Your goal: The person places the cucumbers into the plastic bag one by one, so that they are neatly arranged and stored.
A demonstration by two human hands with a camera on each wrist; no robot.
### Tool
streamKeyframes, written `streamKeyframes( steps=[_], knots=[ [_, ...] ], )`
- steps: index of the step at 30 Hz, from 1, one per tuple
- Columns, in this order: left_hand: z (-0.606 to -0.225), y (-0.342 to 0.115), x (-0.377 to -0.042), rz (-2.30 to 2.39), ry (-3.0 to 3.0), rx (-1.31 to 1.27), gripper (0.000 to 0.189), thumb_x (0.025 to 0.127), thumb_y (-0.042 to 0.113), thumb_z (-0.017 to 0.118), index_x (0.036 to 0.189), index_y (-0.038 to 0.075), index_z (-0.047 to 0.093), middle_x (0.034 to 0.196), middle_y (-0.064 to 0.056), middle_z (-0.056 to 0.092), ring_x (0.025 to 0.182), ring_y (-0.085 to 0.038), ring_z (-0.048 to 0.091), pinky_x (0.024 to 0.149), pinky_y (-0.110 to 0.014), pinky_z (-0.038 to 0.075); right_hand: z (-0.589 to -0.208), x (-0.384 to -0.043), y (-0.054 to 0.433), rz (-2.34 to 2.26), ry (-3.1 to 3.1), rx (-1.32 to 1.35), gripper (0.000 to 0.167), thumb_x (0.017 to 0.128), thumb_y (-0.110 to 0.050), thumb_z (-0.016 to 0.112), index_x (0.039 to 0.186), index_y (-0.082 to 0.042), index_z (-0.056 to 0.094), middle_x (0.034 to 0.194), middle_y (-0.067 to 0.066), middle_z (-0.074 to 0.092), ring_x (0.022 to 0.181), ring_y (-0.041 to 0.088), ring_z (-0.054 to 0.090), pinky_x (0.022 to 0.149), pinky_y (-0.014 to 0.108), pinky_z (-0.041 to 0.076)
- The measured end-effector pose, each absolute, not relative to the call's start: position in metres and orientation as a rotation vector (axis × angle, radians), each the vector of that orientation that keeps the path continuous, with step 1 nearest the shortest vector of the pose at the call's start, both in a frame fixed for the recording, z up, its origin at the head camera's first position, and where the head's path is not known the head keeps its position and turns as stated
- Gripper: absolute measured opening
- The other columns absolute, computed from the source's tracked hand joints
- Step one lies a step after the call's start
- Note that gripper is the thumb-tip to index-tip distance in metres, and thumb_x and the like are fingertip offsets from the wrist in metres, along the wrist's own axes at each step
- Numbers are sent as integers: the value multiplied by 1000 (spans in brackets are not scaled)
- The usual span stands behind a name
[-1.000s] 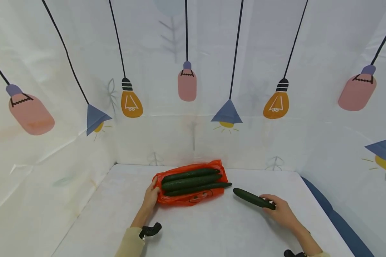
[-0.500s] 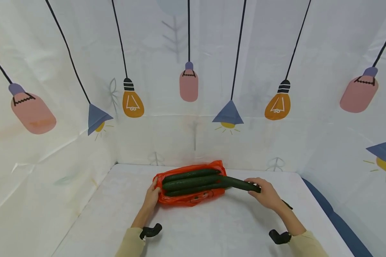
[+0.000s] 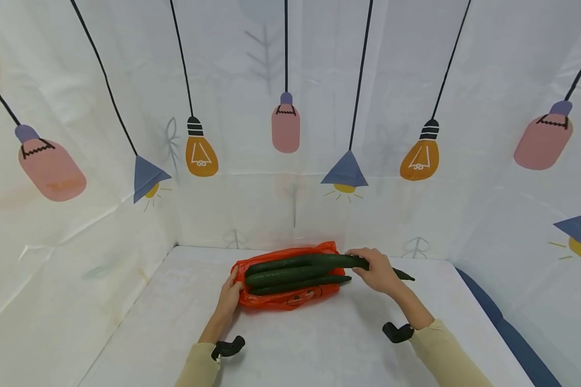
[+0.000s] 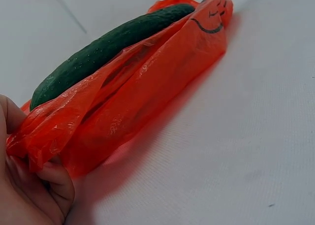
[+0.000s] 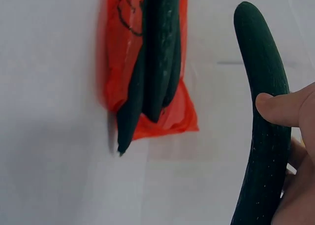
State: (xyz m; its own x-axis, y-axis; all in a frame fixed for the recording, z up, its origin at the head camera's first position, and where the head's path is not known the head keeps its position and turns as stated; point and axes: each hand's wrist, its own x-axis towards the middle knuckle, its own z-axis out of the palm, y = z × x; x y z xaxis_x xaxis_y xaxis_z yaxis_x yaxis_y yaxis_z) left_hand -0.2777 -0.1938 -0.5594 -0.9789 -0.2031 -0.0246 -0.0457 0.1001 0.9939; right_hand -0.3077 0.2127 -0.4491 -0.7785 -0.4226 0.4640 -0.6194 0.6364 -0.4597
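Note:
A red plastic bag (image 3: pixel 314 294) with a drawn face lies on the table, with 3 dark green cucumbers (image 3: pixel 285 276) in it. My left hand (image 3: pixel 229 295) grips the bag's left end, its fingers bunching the film (image 4: pixel 54 131) in the left wrist view. In my right hand (image 3: pixel 378 273) is another long cucumber (image 5: pixel 266 82), the thumb lying across its side. This cucumber is raised over the bag's right end and overlaps the rear cucumber in the head view; the right wrist view shows it apart from the bag. One bagged cucumber's thin tip (image 5: pixel 123 146) sticks out past the bag's edge.
The white table (image 3: pixel 300 349) meets a white back sheet (image 3: pixel 252 209) printed with hanging lamps, just behind the bag. Side sheets rise at left and right. A dark blue shape (image 3: pixel 508 328) lies beyond the table's right edge. Black straps with mounts (image 3: pixel 398 332) sit on both wrists.
My right hand has carried its cucumber up and left from the table's right side to over the bag's right end. My left hand has stayed on the bag.

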Motion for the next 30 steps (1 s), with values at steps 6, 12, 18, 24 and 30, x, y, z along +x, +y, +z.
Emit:
streamKeyframes(
  steps=[6,12,18,24,30],
  knots=[
    [-555,-194,-281,-2007,-2229,233,71,86,1,38,155,8,22,159,-16,17,146,-33,8,115,-51,15,-442,-319,192,911,-2554,911,36,85,0,70,119,-11,68,111,4,68,95,26,56,81,52,43],
    [-553,-193,-281,-2037,-2183,207,70,86,0,39,154,7,24,158,-19,16,145,-34,8,115,-51,14,-441,-327,173,985,-2534,981,37,84,2,70,119,-11,68,116,6,67,104,30,57,89,62,39],
    [-552,-193,-280,-2071,-2148,205,69,86,-2,41,153,6,27,158,-18,18,145,-32,9,115,-48,14,-447,-333,152,1031,-2576,970,38,86,1,69,123,-9,66,123,8,64,115,36,52,95,70,30],
    [-529,-190,-267,-2099,-2126,192,66,85,-5,41,150,0,29,156,-23,20,144,-37,12,113,-49,19,-455,-341,130,1047,-2604,978,38,89,-1,66,126,-6,63,127,9,61,120,35,50,100,65,30],
    [-514,-190,-263,-2050,-2165,194,65,86,-4,41,149,0,33,155,-20,25,143,-35,18,105,-43,31,-458,-351,112,1070,-2602,1042,38,89,-1,66,127,-7,63,128,11,61,121,32,52,102,56,37]
  ],
)
